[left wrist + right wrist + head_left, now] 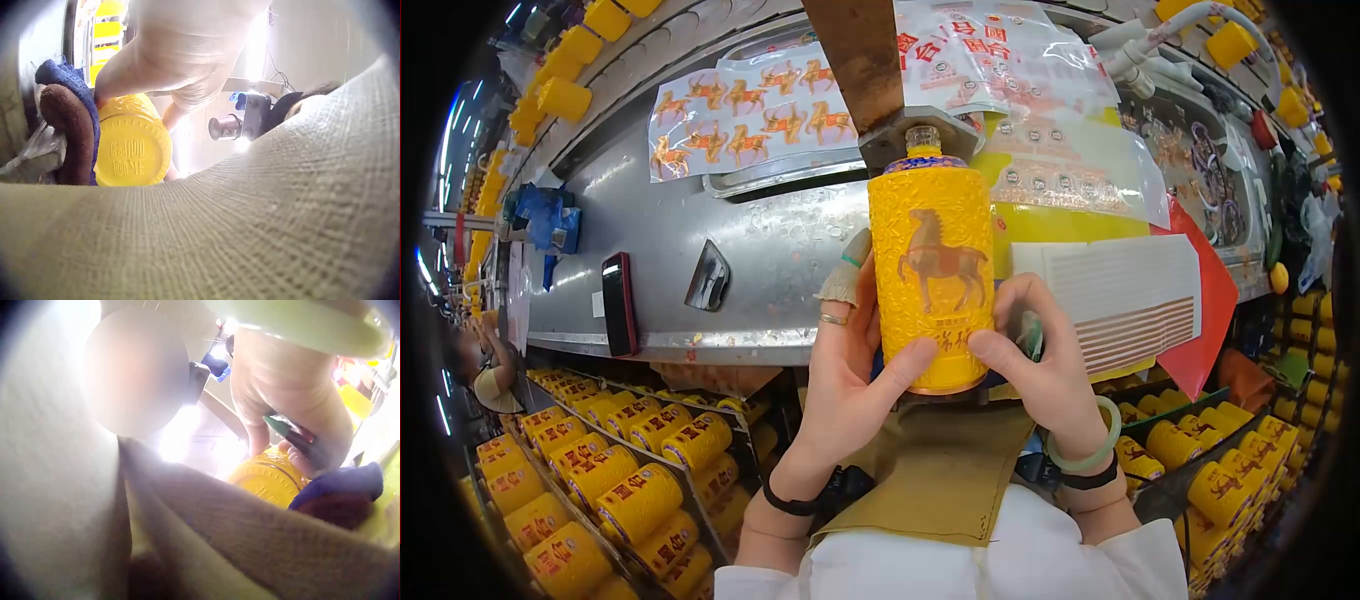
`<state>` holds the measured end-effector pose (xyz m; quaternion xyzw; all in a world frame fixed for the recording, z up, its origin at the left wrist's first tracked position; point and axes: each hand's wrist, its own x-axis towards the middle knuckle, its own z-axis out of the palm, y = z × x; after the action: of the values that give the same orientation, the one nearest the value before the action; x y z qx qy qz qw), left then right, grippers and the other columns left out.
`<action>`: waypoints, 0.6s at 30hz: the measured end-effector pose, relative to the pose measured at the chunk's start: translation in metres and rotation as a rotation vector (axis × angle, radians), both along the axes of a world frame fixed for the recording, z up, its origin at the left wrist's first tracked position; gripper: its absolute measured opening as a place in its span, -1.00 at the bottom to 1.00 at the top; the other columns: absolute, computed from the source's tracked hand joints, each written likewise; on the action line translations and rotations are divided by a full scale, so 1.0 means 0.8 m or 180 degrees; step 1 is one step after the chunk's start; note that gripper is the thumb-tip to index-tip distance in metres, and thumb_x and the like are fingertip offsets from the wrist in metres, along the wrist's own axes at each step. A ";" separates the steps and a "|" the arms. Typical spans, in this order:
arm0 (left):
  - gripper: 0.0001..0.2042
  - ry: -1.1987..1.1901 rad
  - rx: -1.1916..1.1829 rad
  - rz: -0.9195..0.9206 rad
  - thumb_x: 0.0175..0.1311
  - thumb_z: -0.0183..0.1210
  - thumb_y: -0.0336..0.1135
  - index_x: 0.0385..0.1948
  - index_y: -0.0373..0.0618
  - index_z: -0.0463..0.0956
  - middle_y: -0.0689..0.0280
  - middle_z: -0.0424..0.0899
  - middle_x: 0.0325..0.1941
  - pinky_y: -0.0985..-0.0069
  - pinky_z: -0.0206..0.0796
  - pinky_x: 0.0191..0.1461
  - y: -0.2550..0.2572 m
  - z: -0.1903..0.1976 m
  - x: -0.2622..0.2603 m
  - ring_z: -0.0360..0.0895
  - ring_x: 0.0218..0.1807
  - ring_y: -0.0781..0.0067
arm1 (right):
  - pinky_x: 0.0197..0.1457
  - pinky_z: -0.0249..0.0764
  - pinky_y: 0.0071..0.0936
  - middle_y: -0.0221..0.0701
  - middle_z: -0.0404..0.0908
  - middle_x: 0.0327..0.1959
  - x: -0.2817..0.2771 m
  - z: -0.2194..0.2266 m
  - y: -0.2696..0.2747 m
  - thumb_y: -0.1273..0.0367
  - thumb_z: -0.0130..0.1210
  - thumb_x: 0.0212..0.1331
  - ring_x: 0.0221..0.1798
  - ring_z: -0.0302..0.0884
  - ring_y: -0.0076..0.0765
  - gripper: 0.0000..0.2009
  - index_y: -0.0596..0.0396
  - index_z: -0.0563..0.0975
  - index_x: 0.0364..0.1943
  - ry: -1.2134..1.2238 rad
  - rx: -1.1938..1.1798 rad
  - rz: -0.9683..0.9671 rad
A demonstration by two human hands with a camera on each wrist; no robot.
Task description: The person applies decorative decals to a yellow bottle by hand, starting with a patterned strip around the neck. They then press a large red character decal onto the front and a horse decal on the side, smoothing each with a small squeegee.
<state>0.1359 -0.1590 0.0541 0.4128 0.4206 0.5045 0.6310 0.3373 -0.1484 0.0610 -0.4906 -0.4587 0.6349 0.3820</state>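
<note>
A yellow embossed bottle (932,280) with a brown horse decal lies between the two hands, its clear glass neck pointing away from the body. My left hand (845,350) grips its left side, thumb on the lower front, with cloth wraps on a finger. On the right side my right hand (1045,360) holds it, thumb near the lower edge; a dark and green object sits in that palm. The left wrist view shows the bottle's base (134,150) beside a blue cloth (78,94). In the right wrist view the base (265,481) is partly covered.
Horse decal sheets (745,115) lie at the back left, red-printed sheets (960,60) at the back. A phone (618,303) and a shiny dark piece (708,276) lie left. Striped white paper (1110,300) is at right. Racks of yellow bottles (640,500) stand on both sides below.
</note>
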 end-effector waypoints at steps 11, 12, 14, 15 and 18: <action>-0.13 -0.0095 0.0039 0.0033 0.37 0.21 -0.61 0.63 -0.28 -0.19 0.01 0.02 0.68 0.18 -0.12 0.71 -0.001 -0.005 0.001 0.01 0.69 0.14 | -0.01 0.34 -0.61 -0.55 0.39 -0.26 0.001 0.001 0.001 0.35 0.35 0.34 -0.17 0.31 -0.62 -0.71 0.10 0.42 -0.09 0.0030 -0.0048 -0.0003; -0.13 -0.0095 0.0038 0.0033 0.37 0.21 -0.61 0.63 -0.28 -0.19 0.01 0.02 0.68 0.18 -0.12 0.71 -0.001 -0.003 0.002 0.01 0.69 0.14 | -0.01 0.34 -0.61 -0.55 0.39 -0.26 0.000 0.001 0.001 0.35 0.35 0.34 -0.17 0.31 -0.62 -0.71 0.10 0.42 -0.09 0.0030 -0.0050 -0.0003; -0.12 -0.0047 -0.0008 0.0033 0.36 0.22 -0.60 0.63 -0.28 -0.19 0.01 0.02 0.68 0.18 -0.11 0.71 -0.001 0.001 0.003 0.01 0.69 0.14 | -0.03 0.34 -0.61 -0.55 0.39 -0.27 -0.001 -0.002 0.001 0.35 0.35 0.34 -0.17 0.32 -0.62 -0.71 0.09 0.42 -0.10 -0.0020 0.0131 -0.0017; -0.12 -0.0047 -0.0007 0.0033 0.36 0.22 -0.60 0.63 -0.28 -0.19 0.01 0.02 0.68 0.18 -0.11 0.71 -0.001 0.000 0.003 0.01 0.69 0.14 | -0.03 0.34 -0.61 -0.55 0.39 -0.27 -0.001 -0.003 0.000 0.35 0.35 0.34 -0.17 0.32 -0.62 -0.71 0.09 0.42 -0.10 -0.0021 0.0133 -0.0017; -0.12 -0.0050 0.0015 0.0036 0.36 0.23 -0.60 0.63 -0.27 -0.19 0.01 0.02 0.68 0.18 -0.10 0.71 -0.001 -0.001 0.002 0.02 0.69 0.14 | -0.04 0.35 -0.61 -0.55 0.39 -0.28 -0.001 -0.004 0.000 0.36 0.35 0.34 -0.18 0.32 -0.63 -0.71 0.09 0.42 -0.09 0.0009 0.0119 -0.0024</action>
<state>0.1372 -0.1601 0.0529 0.4080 0.4167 0.5124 0.6304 0.3365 -0.1484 0.0578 -0.4842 -0.4680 0.6254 0.3941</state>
